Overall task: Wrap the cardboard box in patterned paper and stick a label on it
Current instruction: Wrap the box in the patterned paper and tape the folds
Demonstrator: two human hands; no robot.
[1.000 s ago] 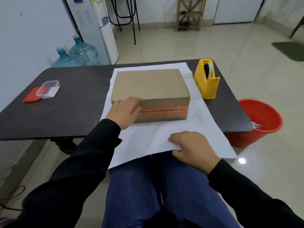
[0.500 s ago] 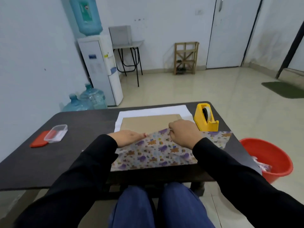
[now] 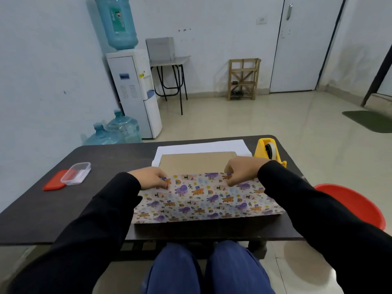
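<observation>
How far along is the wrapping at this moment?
Done: the cardboard box sits on the patterned paper, whose near flap is drawn up over the box's front. In hand: left hand and right hand pinch that flap's edge at the box top. Left: the box top is mostly bare, the far flap lies flat, the tape dispenser stands unused, no label is visible.

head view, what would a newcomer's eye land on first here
The patterned paper lies folded up over the near side of the cardboard box on the table. The left hand and right hand pinch its upper edge. A yellow tape dispenser stands at the far right corner.
</observation>
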